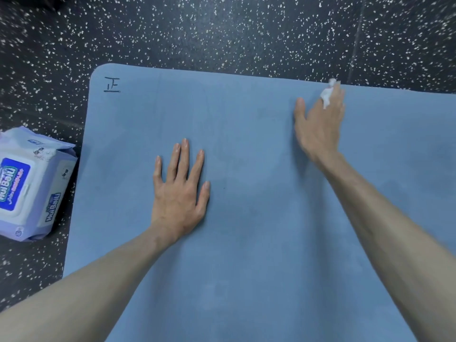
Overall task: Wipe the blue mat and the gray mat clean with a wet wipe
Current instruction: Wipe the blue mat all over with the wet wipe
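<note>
I have the right hand (pixel 318 124) out at the far edge of the blue mat (pixel 246 243), pressing a crumpled white wet wipe (pixel 327 95) under its fingers; the hand is blurred, so I cannot tell whether the fingers curl round the wipe or lie flat on it. The left hand (pixel 180 191) lies flat on the mat with fingers spread straight, holding nothing, as I judge to pin the mat down. The mat's long axis runs left to right, and nearly all its unwiped-looking surface lies nearer me and to the left of the wipe, so I'd draw the next stroke that way, with the left hand in its path. The gray mat is not in view. A pack of wipes (pixel 32 183) sits on the speckled dark floor (pixel 222 33), just beside the mat's left edge.
</note>
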